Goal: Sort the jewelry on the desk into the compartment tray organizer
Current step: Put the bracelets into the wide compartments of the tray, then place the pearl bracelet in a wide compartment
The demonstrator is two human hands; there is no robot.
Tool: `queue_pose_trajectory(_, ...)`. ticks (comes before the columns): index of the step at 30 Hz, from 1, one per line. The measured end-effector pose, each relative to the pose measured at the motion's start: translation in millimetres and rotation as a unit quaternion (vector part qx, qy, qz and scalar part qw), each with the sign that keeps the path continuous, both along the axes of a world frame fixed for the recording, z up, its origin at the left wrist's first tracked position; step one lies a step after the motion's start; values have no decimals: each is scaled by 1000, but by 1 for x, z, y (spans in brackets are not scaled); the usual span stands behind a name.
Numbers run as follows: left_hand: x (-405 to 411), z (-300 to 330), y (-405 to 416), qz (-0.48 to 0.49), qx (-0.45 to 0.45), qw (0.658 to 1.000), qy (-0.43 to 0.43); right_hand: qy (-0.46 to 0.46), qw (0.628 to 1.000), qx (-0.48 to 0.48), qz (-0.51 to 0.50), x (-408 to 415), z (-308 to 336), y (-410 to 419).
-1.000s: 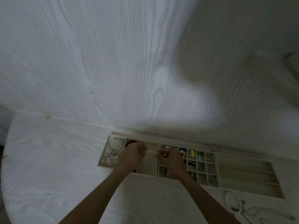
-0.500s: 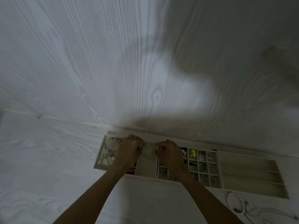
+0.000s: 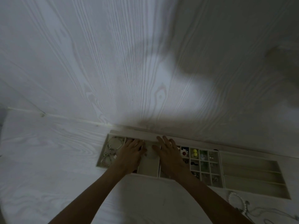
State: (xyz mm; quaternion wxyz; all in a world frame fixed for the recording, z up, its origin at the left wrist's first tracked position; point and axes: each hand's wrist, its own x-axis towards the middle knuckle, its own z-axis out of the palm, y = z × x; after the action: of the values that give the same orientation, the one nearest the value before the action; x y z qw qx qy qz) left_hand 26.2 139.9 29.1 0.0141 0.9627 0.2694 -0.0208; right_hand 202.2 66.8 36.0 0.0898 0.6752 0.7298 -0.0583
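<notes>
A long beige compartment tray (image 3: 252, 167) lies on the white desk against the wall. My left hand (image 3: 131, 153) and my right hand (image 3: 169, 152) lie flat over its middle compartments, fingers straight, on either side of a pale round piece (image 3: 151, 152) in a tall compartment. Bracelets (image 3: 113, 147) fill the leftmost compartment. Small square cells to the right hold a yellow piece (image 3: 194, 153), a red-and-white piece (image 3: 184, 152) and other small items. A pearl bracelet (image 3: 237, 202) and a thin chain (image 3: 265, 214) lie on the desk at the lower right.
The white wood-grain wall (image 3: 145, 70) rises directly behind the tray. Long compartments (image 3: 255, 178) at the tray's right end hold nothing. The desk's left edge (image 3: 3, 159) curves at the frame's left.
Both hands held a pale piece pinched between them over the tray; now their fingers are spread flat and the piece lies in the tall middle compartment.
</notes>
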Motion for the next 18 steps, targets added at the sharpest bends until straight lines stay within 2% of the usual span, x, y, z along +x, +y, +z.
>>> queue_pose_trajectory(2, -1, 3, 1, 2, -1, 1000, 23, -25, 999, -7, -20, 1, -1, 4)
queue_pose_trajectory(4, -1, 5, 0, 12, -3, 1000, 28, -11, 1000, -24, -17, 0, 2, 5)
queue_pose_trajectory(9, 2, 8, -4, -22, -4, 1000, -8, 14, 999, 30, 32, -4, 7, -6)
queue_pose_trajectory(15, 3, 6, -4, -22, 5, 1000, -3, 17, 1000, -9, -19, -4, 5, -1)
queue_pose_trajectory(18, 1, 5, -7, -1, -2, 1000, -20, 48, 998, 50, -7, -5, 10, -9)
